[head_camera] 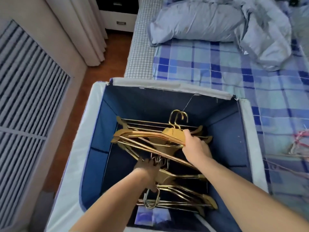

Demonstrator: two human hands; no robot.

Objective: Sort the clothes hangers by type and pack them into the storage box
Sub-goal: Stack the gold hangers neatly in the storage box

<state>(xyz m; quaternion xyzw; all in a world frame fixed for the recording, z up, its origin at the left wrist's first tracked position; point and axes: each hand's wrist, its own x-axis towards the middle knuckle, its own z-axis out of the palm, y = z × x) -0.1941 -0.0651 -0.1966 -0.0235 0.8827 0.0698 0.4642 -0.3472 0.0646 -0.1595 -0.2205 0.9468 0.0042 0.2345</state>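
Observation:
A fabric storage box (168,87) with a dark blue lining and a pale rim stands open below me. Inside lie several gold hangers. One bundle (143,137) sits toward the far side, hooks pointing away. My right hand (195,148) grips this bundle at its right shoulder. A second bundle (182,196) lies at the near side. My left hand (148,173) reaches down into the box and closes on hangers near their hooks in the middle. Thin red and pale wire hangers (299,146) rest on the bed at the right.
The bed with a blue checked sheet (234,69) lies to the right, with a grey-blue pillow (192,22) and crumpled cover on it. A louvred door (25,84) and curtains (83,30) stand at the left. Wooden floor (103,64) runs between them.

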